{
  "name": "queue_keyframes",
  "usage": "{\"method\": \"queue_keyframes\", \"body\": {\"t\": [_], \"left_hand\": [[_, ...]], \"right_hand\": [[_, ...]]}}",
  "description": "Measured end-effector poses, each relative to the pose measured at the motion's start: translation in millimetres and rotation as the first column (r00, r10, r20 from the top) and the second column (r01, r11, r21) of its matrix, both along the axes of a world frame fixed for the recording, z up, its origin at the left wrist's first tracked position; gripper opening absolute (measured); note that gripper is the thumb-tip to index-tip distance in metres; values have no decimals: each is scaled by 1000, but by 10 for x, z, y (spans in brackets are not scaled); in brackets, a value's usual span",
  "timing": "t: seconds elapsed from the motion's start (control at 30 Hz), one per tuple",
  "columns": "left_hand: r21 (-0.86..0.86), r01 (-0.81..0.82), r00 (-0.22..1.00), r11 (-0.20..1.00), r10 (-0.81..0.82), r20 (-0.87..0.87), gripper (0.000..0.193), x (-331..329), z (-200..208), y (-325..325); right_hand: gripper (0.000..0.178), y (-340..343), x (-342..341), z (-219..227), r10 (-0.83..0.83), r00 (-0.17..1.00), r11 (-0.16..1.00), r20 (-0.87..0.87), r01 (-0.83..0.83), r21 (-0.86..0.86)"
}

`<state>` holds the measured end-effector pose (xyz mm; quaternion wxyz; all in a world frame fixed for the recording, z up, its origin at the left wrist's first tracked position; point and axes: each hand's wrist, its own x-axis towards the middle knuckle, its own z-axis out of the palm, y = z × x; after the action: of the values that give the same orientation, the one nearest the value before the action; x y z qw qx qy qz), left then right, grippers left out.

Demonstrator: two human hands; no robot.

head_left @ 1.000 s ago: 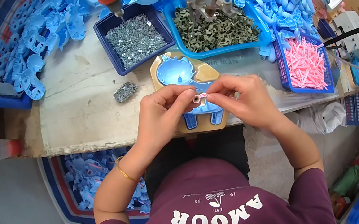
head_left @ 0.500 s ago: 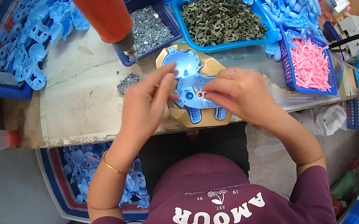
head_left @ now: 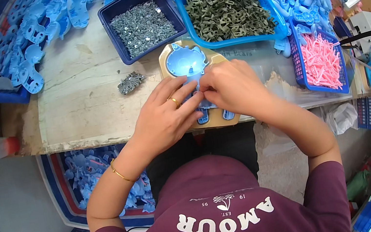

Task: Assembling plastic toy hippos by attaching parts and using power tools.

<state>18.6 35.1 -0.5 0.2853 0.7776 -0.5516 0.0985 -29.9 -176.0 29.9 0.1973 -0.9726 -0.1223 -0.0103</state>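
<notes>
A blue plastic toy half-shell (head_left: 187, 61) lies hollow side up in a tan holding block (head_left: 165, 56) at the table's front edge. Its rounded upper part shows; my hands cover most of the lower part. My left hand (head_left: 167, 111) rests over the shell's left side, its fingers apart and their tips on or just above it. My right hand (head_left: 229, 83) is closed in a pinch over the shell's middle, close to the left fingertips. Whatever is in that pinch is hidden.
Behind the block stand a dark blue tray (head_left: 104, 18) of small metal parts and a light blue tray (head_left: 241, 40) of dark green clips. A blue basket (head_left: 300, 68) of pink parts is at right. Loose screws (head_left: 131, 82) lie left. Blue shells (head_left: 30, 49) are heaped beyond.
The red power screwdriver hanging over the table has swung up, mostly out of view. My left hand has come down onto the shell. My right hand has moved left, and the pink part is now hidden.
</notes>
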Motion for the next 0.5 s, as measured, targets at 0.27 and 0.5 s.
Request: {"method": "queue_keyframes", "body": {"t": [0.27, 0.5], "left_hand": [[135, -15, 1000, 991, 15, 0, 41, -62, -61, 9], [195, -29, 999, 980, 32, -11, 48, -73, -44, 5]], "right_hand": [[14, -89, -316, -34, -52, 992, 999, 118, 52, 8], [11, -169, -419, -163, -124, 973, 992, 193, 115, 59]]}}
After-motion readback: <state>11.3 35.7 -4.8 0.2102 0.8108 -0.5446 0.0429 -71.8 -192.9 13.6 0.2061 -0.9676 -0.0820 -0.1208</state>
